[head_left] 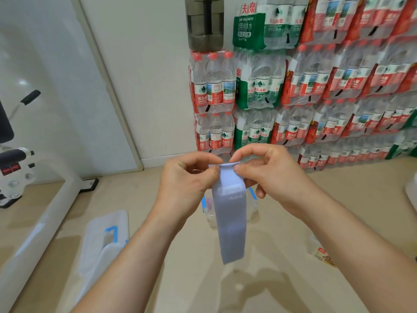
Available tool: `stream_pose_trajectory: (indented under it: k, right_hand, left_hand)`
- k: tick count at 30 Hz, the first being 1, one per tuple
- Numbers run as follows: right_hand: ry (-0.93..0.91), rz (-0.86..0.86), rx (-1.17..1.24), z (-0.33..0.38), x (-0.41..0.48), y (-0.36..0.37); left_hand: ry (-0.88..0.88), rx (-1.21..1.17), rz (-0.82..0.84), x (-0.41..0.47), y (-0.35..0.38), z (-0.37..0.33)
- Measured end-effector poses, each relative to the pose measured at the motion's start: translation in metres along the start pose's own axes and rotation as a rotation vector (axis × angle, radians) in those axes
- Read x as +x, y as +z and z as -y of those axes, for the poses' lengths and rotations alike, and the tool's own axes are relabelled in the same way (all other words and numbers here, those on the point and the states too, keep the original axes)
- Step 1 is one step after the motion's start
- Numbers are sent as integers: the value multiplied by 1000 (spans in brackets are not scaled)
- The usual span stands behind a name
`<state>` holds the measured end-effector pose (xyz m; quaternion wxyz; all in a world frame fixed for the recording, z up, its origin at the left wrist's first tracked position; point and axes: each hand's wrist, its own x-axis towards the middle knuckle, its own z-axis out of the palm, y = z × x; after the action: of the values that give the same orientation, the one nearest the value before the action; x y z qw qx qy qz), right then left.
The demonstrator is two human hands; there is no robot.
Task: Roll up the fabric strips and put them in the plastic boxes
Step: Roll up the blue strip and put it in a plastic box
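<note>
Skew worries me: my left hand (185, 184) and right hand (270, 177) pinch only one end of the fabric strip (230, 222), which dangles.

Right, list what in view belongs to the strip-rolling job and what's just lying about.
Job: fabric strip, pinched at its top edge by the left hand and right hand; clear plastic box behind it; translucent box piece with blue clip.
Lying about: water bottle packs; exercise machine; dark jug; small packet on floor.
</note>
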<state>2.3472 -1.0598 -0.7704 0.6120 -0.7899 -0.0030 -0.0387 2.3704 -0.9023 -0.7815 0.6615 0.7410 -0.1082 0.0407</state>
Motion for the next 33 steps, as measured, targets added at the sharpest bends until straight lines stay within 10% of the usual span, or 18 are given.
stream_pose_trajectory:
  k: [17, 33]
  right_hand:
    - [116, -8, 305, -1, 2, 4]
    - [87, 6, 64, -3, 0, 2]
  left_hand:
    - [16, 33, -19, -3, 8, 0]
    - [-150, -102, 38, 1, 1, 3]
